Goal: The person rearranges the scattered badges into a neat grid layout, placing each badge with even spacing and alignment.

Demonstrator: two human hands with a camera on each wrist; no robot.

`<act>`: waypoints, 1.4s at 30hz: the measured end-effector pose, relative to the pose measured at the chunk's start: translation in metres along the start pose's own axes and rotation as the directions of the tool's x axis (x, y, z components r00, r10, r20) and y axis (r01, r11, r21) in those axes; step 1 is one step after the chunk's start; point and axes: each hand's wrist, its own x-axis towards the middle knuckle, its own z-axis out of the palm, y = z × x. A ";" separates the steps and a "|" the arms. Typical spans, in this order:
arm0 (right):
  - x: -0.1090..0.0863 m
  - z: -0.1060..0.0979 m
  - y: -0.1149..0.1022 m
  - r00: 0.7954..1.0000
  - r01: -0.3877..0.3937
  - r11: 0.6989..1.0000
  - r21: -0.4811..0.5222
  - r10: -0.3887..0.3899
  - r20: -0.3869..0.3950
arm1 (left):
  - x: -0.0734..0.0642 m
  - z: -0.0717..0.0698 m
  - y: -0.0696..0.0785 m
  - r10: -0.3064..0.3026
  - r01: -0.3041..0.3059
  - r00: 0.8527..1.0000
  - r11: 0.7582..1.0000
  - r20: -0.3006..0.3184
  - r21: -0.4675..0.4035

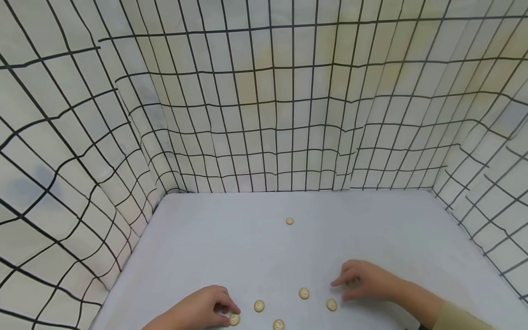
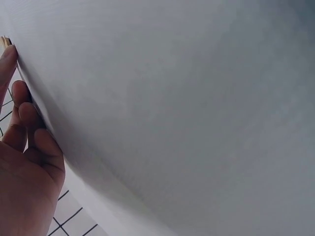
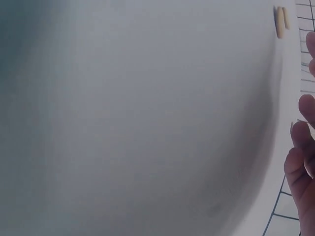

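Several pale, round wooden buttons lie on the white tabletop. In the head view my left hand (image 1: 202,308) is at the near left, its thumb and index finger pinching a button (image 1: 234,319) at the table surface. The left wrist view shows the edge of that button (image 2: 6,41) at the fingertip. My right hand (image 1: 369,280) hovers at the right with relaxed, partly bent fingers and holds nothing. Just left of its thumb lies another button (image 1: 332,305); in the right wrist view, button edges (image 3: 280,22) appear beyond the fingers.
Between the hands lie a button (image 1: 259,305), a second button (image 1: 304,293) and a third button (image 1: 278,324) at the near edge. One more button (image 1: 290,221) lies far back. White cloth walls with a black grid (image 1: 264,114) enclose the table (image 1: 206,238).
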 end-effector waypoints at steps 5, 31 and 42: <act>0.004 0.009 -0.001 0.998 0.048 0.997 -0.057 -0.046 0.032 | -0.001 0.000 -0.001 0.039 -0.039 0.999 0.999 -0.006 0.014; 0.017 0.014 -0.011 0.989 0.108 0.970 -0.216 -0.082 0.126 | 0.002 0.000 -0.002 -0.044 0.045 0.999 0.995 0.023 -0.084; 0.016 0.017 -0.008 0.977 0.209 0.940 -0.269 -0.187 0.105 | 0.003 -0.001 -0.002 -0.023 0.025 0.999 0.996 0.033 -0.086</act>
